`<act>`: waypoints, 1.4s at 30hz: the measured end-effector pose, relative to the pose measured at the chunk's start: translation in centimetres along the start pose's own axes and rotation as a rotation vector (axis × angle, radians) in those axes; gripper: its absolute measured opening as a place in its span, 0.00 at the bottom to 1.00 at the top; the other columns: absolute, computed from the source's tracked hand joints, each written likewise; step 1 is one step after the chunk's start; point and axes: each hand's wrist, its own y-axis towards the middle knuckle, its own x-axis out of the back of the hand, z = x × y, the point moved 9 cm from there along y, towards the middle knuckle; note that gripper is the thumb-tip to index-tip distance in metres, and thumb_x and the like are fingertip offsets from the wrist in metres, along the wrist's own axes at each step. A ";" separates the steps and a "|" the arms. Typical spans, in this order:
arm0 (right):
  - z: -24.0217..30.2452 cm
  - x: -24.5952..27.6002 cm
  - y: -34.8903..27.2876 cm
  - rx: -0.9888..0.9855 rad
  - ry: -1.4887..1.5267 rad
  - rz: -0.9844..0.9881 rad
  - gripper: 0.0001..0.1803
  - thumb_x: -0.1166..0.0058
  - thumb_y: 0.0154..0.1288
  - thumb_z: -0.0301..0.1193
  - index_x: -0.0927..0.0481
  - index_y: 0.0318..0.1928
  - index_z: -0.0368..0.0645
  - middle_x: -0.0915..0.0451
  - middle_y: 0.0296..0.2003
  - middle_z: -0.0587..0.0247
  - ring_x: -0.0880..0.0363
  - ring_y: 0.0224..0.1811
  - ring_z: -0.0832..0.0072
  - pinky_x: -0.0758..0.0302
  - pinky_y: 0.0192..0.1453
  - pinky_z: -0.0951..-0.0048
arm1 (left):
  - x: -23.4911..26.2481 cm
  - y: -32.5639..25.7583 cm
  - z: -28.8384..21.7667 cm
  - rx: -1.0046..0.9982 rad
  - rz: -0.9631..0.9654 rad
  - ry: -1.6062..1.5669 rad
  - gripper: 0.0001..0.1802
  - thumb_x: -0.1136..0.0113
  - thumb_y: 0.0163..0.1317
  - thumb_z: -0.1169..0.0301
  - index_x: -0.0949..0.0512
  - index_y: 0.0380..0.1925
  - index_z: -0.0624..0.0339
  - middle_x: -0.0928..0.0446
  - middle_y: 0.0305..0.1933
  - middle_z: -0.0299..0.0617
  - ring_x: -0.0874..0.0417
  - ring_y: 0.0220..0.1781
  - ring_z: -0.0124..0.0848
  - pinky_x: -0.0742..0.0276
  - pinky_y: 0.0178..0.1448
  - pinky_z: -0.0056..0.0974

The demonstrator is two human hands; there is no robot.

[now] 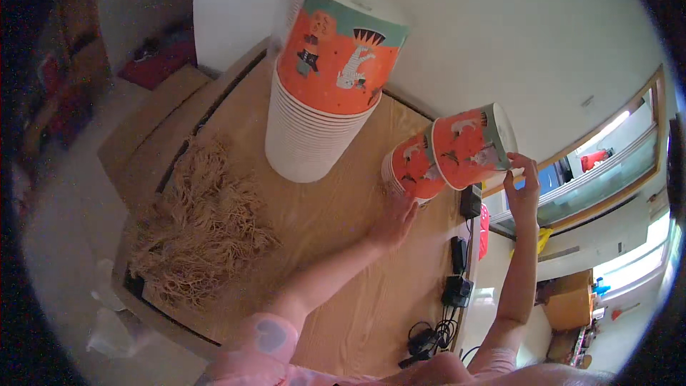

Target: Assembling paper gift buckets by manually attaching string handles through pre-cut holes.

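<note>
Right hand (524, 184) pinching top cup (471, 145), fingers on its rim. Left hand (395, 220) spread flat against short stack (413, 169). Best to lift straight and slow.

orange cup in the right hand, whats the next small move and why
Probably lift the orange cup clear. The right hand holds it tilted, partly out of the short stack, which the left hand steadies on the table.

A wooden table (336, 243) fills the middle, its grain catching soft daylight, and a plain white wall (500, 43) rises behind it. Bright windows (614, 164) glow at the right, while pale floor (78, 200) spreads off left toward dim, shadowy furniture (68, 78).
</note>
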 end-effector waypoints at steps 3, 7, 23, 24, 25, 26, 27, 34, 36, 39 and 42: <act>0.1 -0.3 0.1 -0.008 -0.003 0.019 0.13 0.51 0.47 0.16 0.28 0.36 0.40 0.23 0.41 0.58 0.27 0.45 0.62 0.30 0.51 0.65 | 0.1 0.0 -0.3 -0.043 0.014 0.071 0.27 0.62 0.61 0.69 0.42 0.60 0.71 0.46 0.66 0.58 0.45 0.68 0.50 0.47 0.69 0.52; 0.7 -0.9 0.2 0.067 -0.015 0.013 0.13 0.50 0.48 0.15 0.30 0.36 0.41 0.22 0.44 0.57 0.26 0.46 0.63 0.32 0.51 0.67 | 0.4 0.1 -0.5 -0.040 -0.021 0.111 0.27 0.61 0.60 0.67 0.39 0.58 0.71 0.43 0.65 0.58 0.43 0.68 0.49 0.46 0.68 0.52; 1.8 -4.4 -0.2 0.069 0.004 0.104 0.16 0.52 0.50 0.19 0.28 0.42 0.41 0.25 0.43 0.56 0.30 0.47 0.58 0.32 0.52 0.62 | -0.7 0.0 1.2 0.104 0.168 0.046 0.26 0.75 0.69 0.63 0.48 0.65 0.62 0.51 0.70 0.49 0.50 0.71 0.46 0.57 0.73 0.49; 2.1 -4.6 -0.2 0.070 0.005 0.105 0.16 0.52 0.50 0.19 0.28 0.42 0.41 0.25 0.43 0.56 0.30 0.47 0.58 0.32 0.52 0.62 | -0.7 0.0 1.1 0.011 0.108 0.111 0.26 0.69 0.65 0.65 0.44 0.62 0.65 0.48 0.69 0.51 0.50 0.71 0.46 0.56 0.72 0.52; 2.4 -4.8 0.0 0.072 -0.019 0.098 0.14 0.51 0.48 0.16 0.29 0.38 0.41 0.24 0.42 0.56 0.28 0.47 0.59 0.31 0.51 0.63 | -0.8 -0.2 0.8 -0.082 0.048 0.176 0.27 0.63 0.62 0.67 0.39 0.60 0.68 0.45 0.67 0.52 0.49 0.71 0.47 0.55 0.71 0.54; 2.1 -4.8 -0.2 0.065 -0.051 0.092 0.14 0.51 0.46 0.13 0.30 0.34 0.41 0.23 0.42 0.57 0.27 0.47 0.60 0.30 0.50 0.64 | -0.5 0.0 0.3 -0.085 0.052 0.170 0.27 0.63 0.62 0.67 0.39 0.60 0.68 0.45 0.67 0.52 0.49 0.71 0.47 0.55 0.71 0.54; 1.6 -4.9 -0.4 0.060 -0.056 0.093 0.14 0.51 0.46 0.13 0.30 0.34 0.41 0.23 0.42 0.57 0.27 0.47 0.60 0.30 0.50 0.64 | -0.5 0.1 -0.2 -0.091 0.090 0.237 0.26 0.63 0.61 0.66 0.38 0.59 0.68 0.45 0.67 0.52 0.49 0.71 0.47 0.56 0.71 0.54; 2.5 -6.5 -0.4 0.085 -0.029 0.122 0.13 0.50 0.46 0.14 0.30 0.34 0.41 0.23 0.42 0.57 0.27 0.47 0.59 0.30 0.50 0.64 | 1.5 -0.7 -0.3 -0.206 -0.275 0.289 0.25 0.62 0.61 0.65 0.35 0.56 0.69 0.44 0.66 0.52 0.48 0.70 0.46 0.56 0.71 0.54; 2.0 -6.3 -0.6 0.093 -0.029 0.115 0.13 0.51 0.46 0.15 0.30 0.34 0.41 0.23 0.42 0.58 0.27 0.47 0.59 0.30 0.50 0.64 | 1.1 0.1 -0.2 -0.109 -0.127 0.140 0.25 0.62 0.61 0.64 0.35 0.55 0.69 0.44 0.66 0.52 0.49 0.70 0.46 0.56 0.71 0.53; 1.6 -6.5 -0.7 0.064 -0.030 0.137 0.13 0.51 0.46 0.15 0.30 0.34 0.41 0.23 0.42 0.58 0.28 0.47 0.59 0.30 0.51 0.64 | 1.4 0.6 -0.4 0.019 0.055 -0.001 0.26 0.61 0.61 0.64 0.34 0.55 0.69 0.43 0.66 0.52 0.48 0.70 0.45 0.54 0.71 0.52; 2.0 -6.9 -0.6 0.076 -0.051 0.151 0.13 0.51 0.46 0.15 0.30 0.34 0.41 0.23 0.42 0.58 0.28 0.47 0.59 0.31 0.51 0.64 | 0.8 0.5 -0.1 0.038 0.132 0.164 0.26 0.65 0.65 0.63 0.41 0.60 0.65 0.44 0.67 0.52 0.46 0.69 0.47 0.53 0.71 0.51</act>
